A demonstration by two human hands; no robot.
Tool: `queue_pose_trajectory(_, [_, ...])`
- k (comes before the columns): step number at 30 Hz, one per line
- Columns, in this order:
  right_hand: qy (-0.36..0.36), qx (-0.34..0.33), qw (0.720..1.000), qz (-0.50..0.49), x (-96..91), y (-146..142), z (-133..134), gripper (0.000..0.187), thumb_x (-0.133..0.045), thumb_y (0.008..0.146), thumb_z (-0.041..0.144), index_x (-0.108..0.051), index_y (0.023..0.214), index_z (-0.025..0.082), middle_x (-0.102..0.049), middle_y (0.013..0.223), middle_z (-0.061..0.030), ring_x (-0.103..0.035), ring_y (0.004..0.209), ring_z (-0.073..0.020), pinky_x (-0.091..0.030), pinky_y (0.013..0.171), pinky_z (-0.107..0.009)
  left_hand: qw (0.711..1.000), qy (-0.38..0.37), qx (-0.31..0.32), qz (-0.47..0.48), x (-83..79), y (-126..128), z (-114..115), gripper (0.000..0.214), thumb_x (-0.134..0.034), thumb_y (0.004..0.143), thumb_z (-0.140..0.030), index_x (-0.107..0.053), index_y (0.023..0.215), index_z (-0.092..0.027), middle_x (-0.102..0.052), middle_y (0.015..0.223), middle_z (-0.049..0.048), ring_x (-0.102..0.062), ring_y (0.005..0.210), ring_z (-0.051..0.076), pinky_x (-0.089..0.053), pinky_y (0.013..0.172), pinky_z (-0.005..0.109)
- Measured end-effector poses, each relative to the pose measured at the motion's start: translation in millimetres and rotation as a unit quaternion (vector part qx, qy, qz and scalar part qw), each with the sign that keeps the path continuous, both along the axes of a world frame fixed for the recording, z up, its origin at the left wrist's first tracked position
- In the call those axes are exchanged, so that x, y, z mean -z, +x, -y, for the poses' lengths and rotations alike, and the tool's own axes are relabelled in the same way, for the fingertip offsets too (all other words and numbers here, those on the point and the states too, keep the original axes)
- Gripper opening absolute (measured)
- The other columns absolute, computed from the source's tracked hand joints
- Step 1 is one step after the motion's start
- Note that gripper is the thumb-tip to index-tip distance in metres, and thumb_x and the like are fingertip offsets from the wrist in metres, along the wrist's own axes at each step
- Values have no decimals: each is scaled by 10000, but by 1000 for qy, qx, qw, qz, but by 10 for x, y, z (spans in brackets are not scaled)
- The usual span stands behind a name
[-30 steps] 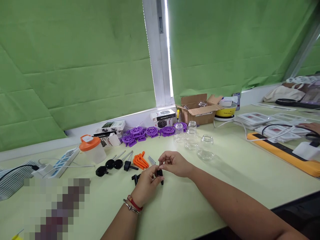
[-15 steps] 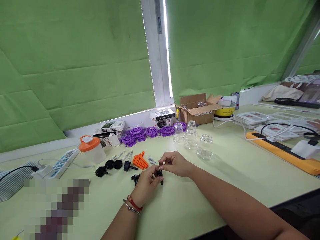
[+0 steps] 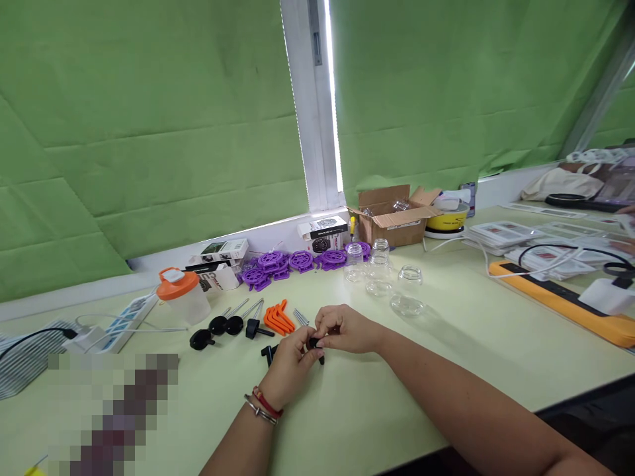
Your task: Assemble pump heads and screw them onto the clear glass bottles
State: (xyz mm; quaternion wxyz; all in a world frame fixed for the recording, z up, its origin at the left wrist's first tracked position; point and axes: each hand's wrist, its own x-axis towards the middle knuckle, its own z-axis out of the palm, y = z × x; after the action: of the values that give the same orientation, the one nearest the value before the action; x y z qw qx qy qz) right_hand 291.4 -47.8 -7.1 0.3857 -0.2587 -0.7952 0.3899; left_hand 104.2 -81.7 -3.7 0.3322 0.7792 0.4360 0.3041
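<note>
Between my two hands is a small black plastic part point(image 3: 313, 342), mostly hidden by fingers. My left hand point(image 3: 292, 360) is closed around it from the left and below. From the upper right, my right hand point(image 3: 344, 328) pinches at its top; whether those fingertips hold a separate small piece is hidden. A black T-shaped piece point(image 3: 269, 355) lies beside my left hand. Just behind my hands are metal rods point(image 3: 300, 317) and several orange bent handles point(image 3: 278, 318). Black round knobs with metal shafts point(image 3: 235, 324) lie farther left.
Clear glass jars point(image 3: 407, 294) stand to the right. Purple wheel-shaped parts point(image 3: 301, 262) line the back near an open cardboard box point(image 3: 394, 228). An orange-lidded cup point(image 3: 183, 297) stands left; an orange power strip point(image 3: 560, 301) lies right. Another person's hand point(image 3: 628, 221) shows at the right edge.
My right hand has moved slightly down, closer onto the black part. My left hand stays nearly in place. The other person's hand at the right edge has shifted.
</note>
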Motion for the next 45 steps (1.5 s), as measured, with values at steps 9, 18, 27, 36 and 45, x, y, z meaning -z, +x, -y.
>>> queue_pose_trajectory(9, [30,-7,999,42,1,13,-29,65,-689,724,218,-731,756,180,-607,819,-19,-507,604,-74,-406,567,-201,1000,10,-1,4,28,-19,-6,97,-565,789,-227,-584,873,-182,-578,770,4,-467,697,143,-385,664,247])
queue_pose_trajectory(18, [-4,49,996,68,7,-29,18,86,-702,696,245,-688,715,162,-567,648,18,-466,577,-87,-365,545,-210,999,22,-20,-17,52,-28,-31,153,-556,807,-262,-594,932,-182,-603,792,22,-515,723,159,-411,678,263])
queue_pose_trajectory(27, [-199,83,971,-101,227,-327,13,205,-659,663,181,-558,841,178,-523,709,45,-440,552,-66,-355,525,-199,996,23,-71,-47,57,-81,-90,314,-581,776,-203,-556,1089,-192,-660,872,47,-591,776,196,-438,703,303])
queue_pose_trajectory(36, [-187,170,968,-15,388,-490,-30,97,-589,705,178,-588,802,176,-458,587,63,-371,507,-71,-306,489,-194,970,81,-90,-209,-105,-527,-189,172,-650,738,-241,-686,902,-202,-680,969,88,-581,987,292,-428,846,406])
queue_pose_trajectory(45, [-83,208,964,144,248,-604,52,120,-557,725,155,-621,824,176,-546,607,27,-446,525,-93,-325,510,-205,977,50,-21,-206,6,-567,-239,327,-692,710,-292,-712,1032,-243,-678,1020,81,-555,1018,283,-406,911,414])
